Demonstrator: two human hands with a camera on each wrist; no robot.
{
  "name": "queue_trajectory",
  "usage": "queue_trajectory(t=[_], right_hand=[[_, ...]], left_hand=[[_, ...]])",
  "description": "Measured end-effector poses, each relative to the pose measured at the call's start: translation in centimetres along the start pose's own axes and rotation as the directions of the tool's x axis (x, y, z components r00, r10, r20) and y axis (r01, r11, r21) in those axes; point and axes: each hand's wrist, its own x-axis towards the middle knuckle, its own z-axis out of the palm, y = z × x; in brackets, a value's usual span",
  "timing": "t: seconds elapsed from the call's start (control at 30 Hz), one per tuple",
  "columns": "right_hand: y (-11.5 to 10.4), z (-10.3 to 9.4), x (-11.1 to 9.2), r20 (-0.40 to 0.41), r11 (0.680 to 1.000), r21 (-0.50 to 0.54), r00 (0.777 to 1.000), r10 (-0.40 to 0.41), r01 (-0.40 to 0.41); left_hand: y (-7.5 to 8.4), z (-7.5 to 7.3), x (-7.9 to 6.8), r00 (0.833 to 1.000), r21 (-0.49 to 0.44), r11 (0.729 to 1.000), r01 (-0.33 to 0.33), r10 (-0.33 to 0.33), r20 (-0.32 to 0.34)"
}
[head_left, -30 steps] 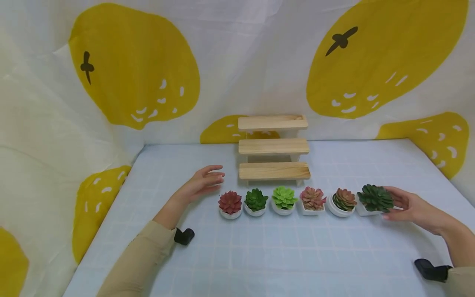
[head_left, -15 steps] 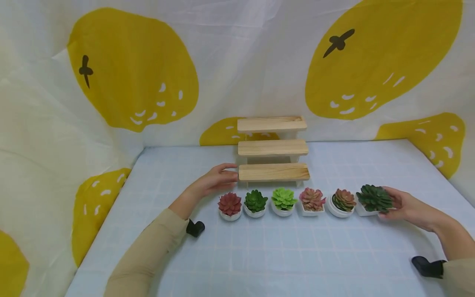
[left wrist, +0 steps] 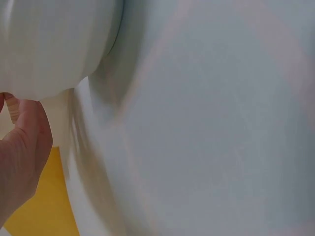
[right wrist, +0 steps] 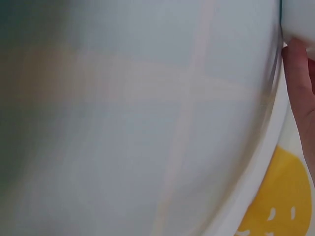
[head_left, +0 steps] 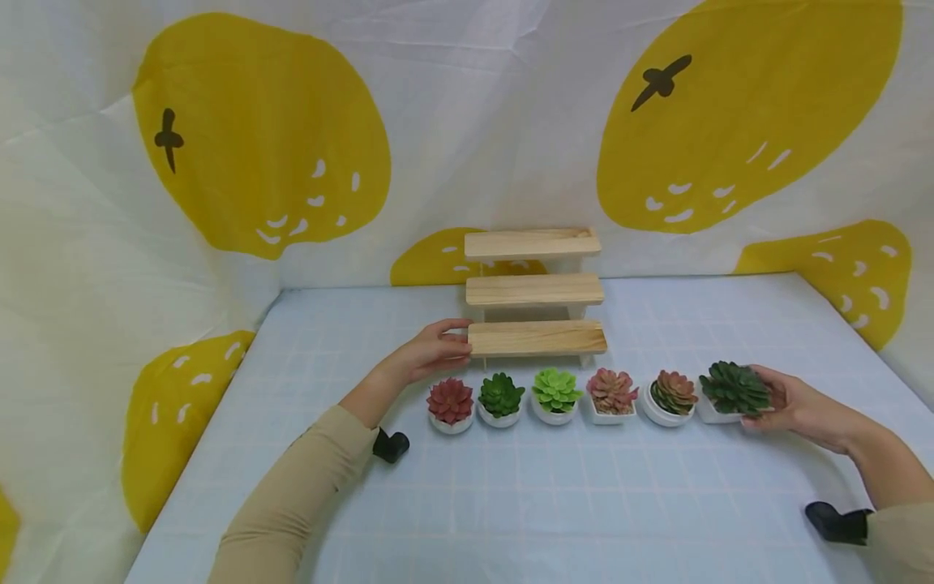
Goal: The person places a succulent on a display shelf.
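Note:
My left hand (head_left: 434, 350) is at the left end of the lowest board of a three-tier wooden shelf stand (head_left: 536, 338). Its fingertips touch or nearly touch that end, the fingers mostly straight. In the left wrist view a white pot (left wrist: 54, 44) hides part of the fingers. On the right, my right hand (head_left: 810, 411) holds the white square pot of a dark green succulent (head_left: 733, 387), thumb in front and fingers behind. The pot stands on the table at the row's right end. In the right wrist view only some fingers (right wrist: 300, 73) and a bit of white pot (right wrist: 300, 22) show.
Several potted succulents stand in a row before the stand: dark red (head_left: 450, 401), green (head_left: 501, 395), bright green (head_left: 557, 390), pink (head_left: 612, 391) and reddish-green (head_left: 673, 392). A pale checked cloth (head_left: 554, 503) covers the table. A lemon-print curtain (head_left: 496, 122) hangs behind.
My left hand has moved right to the end of the lowest board. The right hand has stayed on the dark green succulent's pot. The pots have kept their places.

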Motion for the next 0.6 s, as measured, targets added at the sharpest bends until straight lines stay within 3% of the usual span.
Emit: queue_trajectory(t=[0.17,0.27,0.4,0.5,0.6], right_hand=[[-0.5,-0.2,0.1,-0.033,0.996,-0.064,0.997,0.063,-0.065],[-0.9,-0.6,0.0,-0.059,0.995,-0.089,0.997,0.042,-0.048],[-1.6,-1.3,-0.1,-0.081,0.997,-0.005,0.994,-0.076,0.076],[-2.6,-1.8,0.1,-0.067,0.974,0.104,0.979,-0.195,0.201],[-4.1,-2.1,0.6,-0.032,0.948,0.173,0.964,-0.265,0.267]], left_hand=[[0.1,0.1,0.0,1.000,-0.012,1.000,0.008,-0.008,-0.012],[0.2,0.1,-0.1,1.000,-0.015,1.000,0.013,-0.013,-0.021],[0.3,0.3,-0.2,1.000,-0.014,1.000,0.014,-0.014,-0.022],[0.4,0.4,-0.2,1.000,-0.012,1.000,0.011,-0.011,-0.020],[0.4,0.4,-0.1,0.999,-0.014,1.000,0.012,-0.013,-0.030]])
